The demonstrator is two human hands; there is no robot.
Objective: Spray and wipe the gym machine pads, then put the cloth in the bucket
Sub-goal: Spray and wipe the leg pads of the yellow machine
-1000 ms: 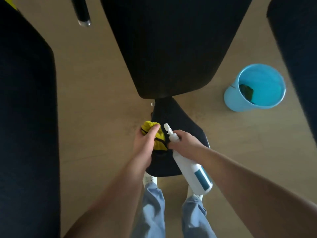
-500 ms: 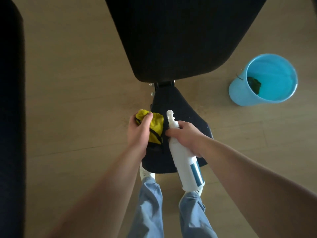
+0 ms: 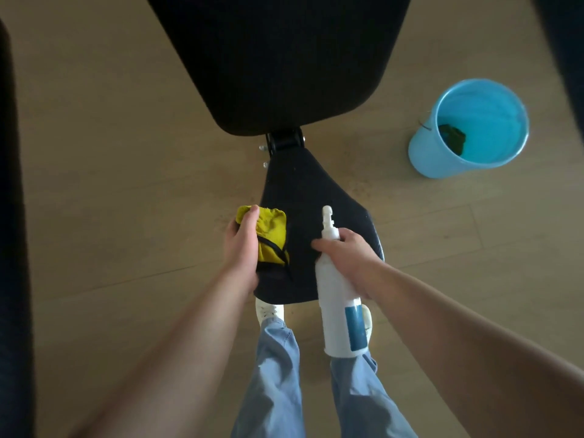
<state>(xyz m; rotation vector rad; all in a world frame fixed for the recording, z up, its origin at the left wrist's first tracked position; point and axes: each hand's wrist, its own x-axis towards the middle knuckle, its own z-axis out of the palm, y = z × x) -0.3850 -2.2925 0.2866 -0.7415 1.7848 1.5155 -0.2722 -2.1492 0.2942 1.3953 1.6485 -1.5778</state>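
Note:
A small black seat pad [image 3: 316, 197] lies below me, joined by a hinge to a large black back pad [image 3: 278, 58] further off. My left hand [image 3: 241, 245] grips a yellow cloth [image 3: 271, 235] at the seat pad's left edge. My right hand [image 3: 344, 251] holds the neck of a white spray bottle [image 3: 338, 305] with a blue label, its nozzle pointing away from me over the seat pad. A light blue bucket [image 3: 423, 153] stands on the floor to the right, with a dark cloth in it.
The floor [image 3: 110, 153] is light wood. A dark padded part [image 3: 12, 216] runs down the left edge, and another dark shape fills the top right corner. My legs in blue trousers and white shoes stand just behind the seat pad.
My left hand and the cloth have shifted left, to the seat pad's edge. The hands have drawn apart, and the view has tilted so the hinge shows.

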